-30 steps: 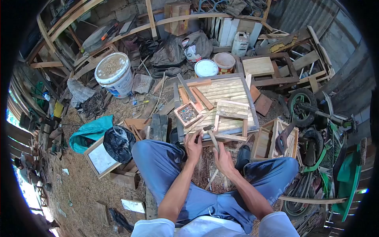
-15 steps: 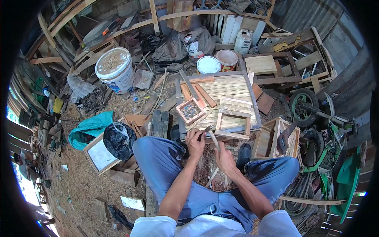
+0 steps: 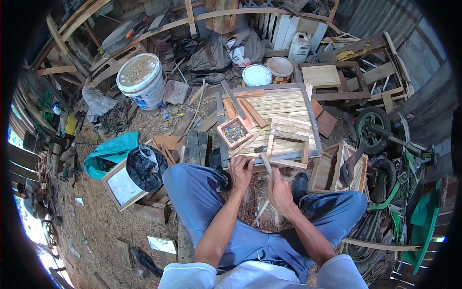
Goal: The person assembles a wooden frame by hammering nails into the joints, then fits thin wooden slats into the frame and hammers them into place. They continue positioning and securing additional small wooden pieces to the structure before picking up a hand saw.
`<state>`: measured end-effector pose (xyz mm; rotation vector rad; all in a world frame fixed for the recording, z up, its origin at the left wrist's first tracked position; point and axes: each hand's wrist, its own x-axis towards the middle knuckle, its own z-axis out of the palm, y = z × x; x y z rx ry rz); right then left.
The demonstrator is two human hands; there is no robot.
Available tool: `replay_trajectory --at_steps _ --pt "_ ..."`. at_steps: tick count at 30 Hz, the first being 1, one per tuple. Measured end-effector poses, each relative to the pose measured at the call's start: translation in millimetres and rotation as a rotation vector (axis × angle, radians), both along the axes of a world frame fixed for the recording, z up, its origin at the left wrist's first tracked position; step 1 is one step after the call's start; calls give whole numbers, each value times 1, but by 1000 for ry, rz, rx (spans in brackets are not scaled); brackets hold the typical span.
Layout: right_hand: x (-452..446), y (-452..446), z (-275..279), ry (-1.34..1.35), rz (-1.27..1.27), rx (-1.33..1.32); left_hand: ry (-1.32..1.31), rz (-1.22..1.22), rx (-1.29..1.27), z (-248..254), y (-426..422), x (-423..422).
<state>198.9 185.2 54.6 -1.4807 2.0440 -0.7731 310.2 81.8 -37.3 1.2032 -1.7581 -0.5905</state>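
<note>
My right hand (image 3: 280, 189) is closed round the wooden handle of a hammer (image 3: 265, 161), whose dark head is over the near edge of the slatted wooden panel (image 3: 294, 102). Just left of the hammer head, my left hand (image 3: 240, 169) has its fingers pinched at the panel's near edge; what they hold is too small to make out. A small square box of nails (image 3: 234, 132) rests on the panel beyond my left hand. To its right lies a small wooden frame (image 3: 290, 126) with slats, and loose wood strips (image 3: 253, 112) lie behind the box.
A white bucket (image 3: 139, 79) stands at the back left, with paint tins (image 3: 256, 75) behind the panel. An open wooden box (image 3: 323, 173) and a green bike (image 3: 394, 192) are at the right. A black bag (image 3: 146, 168) lies left of my knee.
The hammer head has risen slightly and shifted right with my right hand. My left hand has moved a little, still pinched. The whole view has shifted slightly.
</note>
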Motion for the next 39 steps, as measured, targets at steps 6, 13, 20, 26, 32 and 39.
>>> replay_trajectory --at_steps 6,13,20,26,32,39 --pt "3 -1 -5 -3 -5 84 -16 -3 -18 -5 -4 1" --pt "2 -1 -11 40 7 134 -46 2 -11 -6 -4 1" --pt "3 0 -14 20 14 57 -33 21 -31 -8 -3 0" --pt "7 -2 -2 -47 -28 -9 2 15 -3 -3 -1 0" --pt "4 -3 -3 -50 8 3 5 10 -30 -3 -3 0" --pt "-1 -3 2 -83 22 141 -5 3 30 0 -2 0"
